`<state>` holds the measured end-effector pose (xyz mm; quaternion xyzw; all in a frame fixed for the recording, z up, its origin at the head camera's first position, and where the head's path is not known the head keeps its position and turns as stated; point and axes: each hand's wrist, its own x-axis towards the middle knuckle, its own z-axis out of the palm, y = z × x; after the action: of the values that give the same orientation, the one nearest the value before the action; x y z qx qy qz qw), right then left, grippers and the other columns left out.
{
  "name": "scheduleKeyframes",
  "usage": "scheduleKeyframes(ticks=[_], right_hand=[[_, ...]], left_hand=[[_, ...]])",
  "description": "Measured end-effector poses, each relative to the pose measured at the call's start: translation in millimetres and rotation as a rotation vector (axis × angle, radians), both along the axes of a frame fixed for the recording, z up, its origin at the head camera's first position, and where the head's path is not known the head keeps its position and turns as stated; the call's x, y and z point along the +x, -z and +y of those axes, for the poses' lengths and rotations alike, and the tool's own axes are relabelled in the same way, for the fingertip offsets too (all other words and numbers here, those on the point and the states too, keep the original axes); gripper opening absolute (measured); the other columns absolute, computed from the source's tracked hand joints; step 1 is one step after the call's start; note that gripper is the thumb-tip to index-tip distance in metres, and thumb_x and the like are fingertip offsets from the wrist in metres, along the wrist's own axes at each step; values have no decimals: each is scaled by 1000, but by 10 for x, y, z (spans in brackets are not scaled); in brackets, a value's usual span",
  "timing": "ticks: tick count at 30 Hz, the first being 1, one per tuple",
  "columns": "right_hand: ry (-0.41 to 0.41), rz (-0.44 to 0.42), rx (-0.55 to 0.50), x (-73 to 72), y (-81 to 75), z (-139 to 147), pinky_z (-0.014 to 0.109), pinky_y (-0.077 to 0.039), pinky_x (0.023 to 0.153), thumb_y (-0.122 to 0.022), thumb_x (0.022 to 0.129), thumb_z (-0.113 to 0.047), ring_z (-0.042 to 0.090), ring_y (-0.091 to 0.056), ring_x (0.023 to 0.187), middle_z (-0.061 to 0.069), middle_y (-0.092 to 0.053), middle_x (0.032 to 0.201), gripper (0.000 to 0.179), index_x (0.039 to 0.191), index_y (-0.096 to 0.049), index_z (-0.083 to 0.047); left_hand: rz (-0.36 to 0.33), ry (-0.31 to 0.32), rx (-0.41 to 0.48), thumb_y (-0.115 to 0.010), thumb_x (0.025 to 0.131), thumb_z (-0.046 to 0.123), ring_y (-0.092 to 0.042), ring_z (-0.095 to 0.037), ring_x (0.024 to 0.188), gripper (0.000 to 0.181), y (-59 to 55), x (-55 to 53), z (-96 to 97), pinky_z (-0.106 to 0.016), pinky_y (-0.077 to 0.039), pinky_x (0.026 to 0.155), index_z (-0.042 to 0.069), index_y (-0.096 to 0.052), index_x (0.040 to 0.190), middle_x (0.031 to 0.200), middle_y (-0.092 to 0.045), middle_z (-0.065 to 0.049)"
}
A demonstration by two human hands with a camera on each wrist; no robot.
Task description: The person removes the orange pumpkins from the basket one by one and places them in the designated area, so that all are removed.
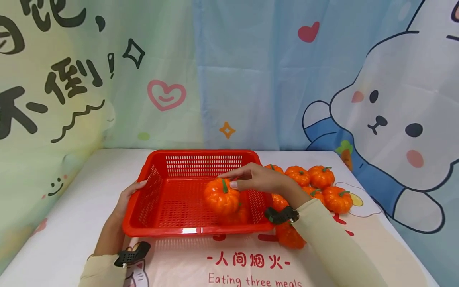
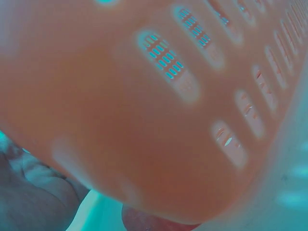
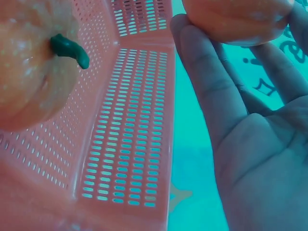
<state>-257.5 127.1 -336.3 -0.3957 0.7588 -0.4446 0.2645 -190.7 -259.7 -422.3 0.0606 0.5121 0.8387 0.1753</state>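
A red plastic basket (image 1: pixel 190 231) with slotted walls sits in the middle of the table. My left hand (image 1: pixel 126 199) grips its left rim, thumb over the edge; the left wrist view shows the basket's wall (image 2: pixel 120 125) up close with part of that hand (image 2: pixel 38 187). Over the basket's right half, my right hand (image 1: pixel 252 177) holds a small orange toy pumpkin (image 1: pixel 220 199) with a green stem, fingers and thumb about its upper side. Beneath it, another pumpkin (image 1: pixel 241 216) lies in the basket, mostly hidden from the head camera; its stem shows in the right wrist view (image 3: pixel 70 50).
Several more orange pumpkins (image 1: pixel 337 199) are grouped on the table right of the basket, and one pumpkin (image 1: pixel 288 235) lies by its front right corner, partly behind the right wrist. A printed mat (image 1: pixel 247 261) covers the table's front. A cartoon curtain (image 1: pixel 236 79) hangs behind.
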Motion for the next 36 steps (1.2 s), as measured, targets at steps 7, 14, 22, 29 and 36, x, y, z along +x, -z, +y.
scheduleKeyframes(ticks=[7,14,22,29,36], right_hand=[[66,34,30,81,9,247,41,-49,93,-59,97,-30,24,-51,120,-2,-55,137,40,137,-58,-24],[122,16,35,165,17,457,42,-51,92,-59,97,-27,28,-46,126,3,-57,134,42,138,-56,-19],[156,-15,30,238,43,662,48,-46,97,-58,98,-25,31,-46,127,6,-55,137,41,138,-56,-18],[151,-30,-47,269,102,825,42,-48,96,-57,99,-18,34,-47,126,7,-57,134,40,138,-56,-14],[156,11,-89,315,154,977,41,-52,91,-55,99,-12,36,-51,120,10,-58,132,39,138,-55,-9]], left_hand=[[0,-15,-19,-31,105,33,-65,-21,103,43,20,2,-1,-49,-43,94,20,-19,144,117,-61,-1],[-13,-32,-43,-32,105,34,-64,-21,104,44,18,9,6,-50,-42,94,21,-19,145,118,-60,0],[10,-14,-30,-30,105,32,-64,-22,104,44,24,1,2,-51,-42,94,21,-17,146,120,-60,-1],[19,1,-1,-28,106,31,-64,-21,104,43,22,-4,-3,-50,-44,93,21,-16,146,119,-61,0],[5,-11,-6,-29,105,32,-64,-21,104,43,19,6,5,-50,-42,94,21,-18,146,119,-60,0]])
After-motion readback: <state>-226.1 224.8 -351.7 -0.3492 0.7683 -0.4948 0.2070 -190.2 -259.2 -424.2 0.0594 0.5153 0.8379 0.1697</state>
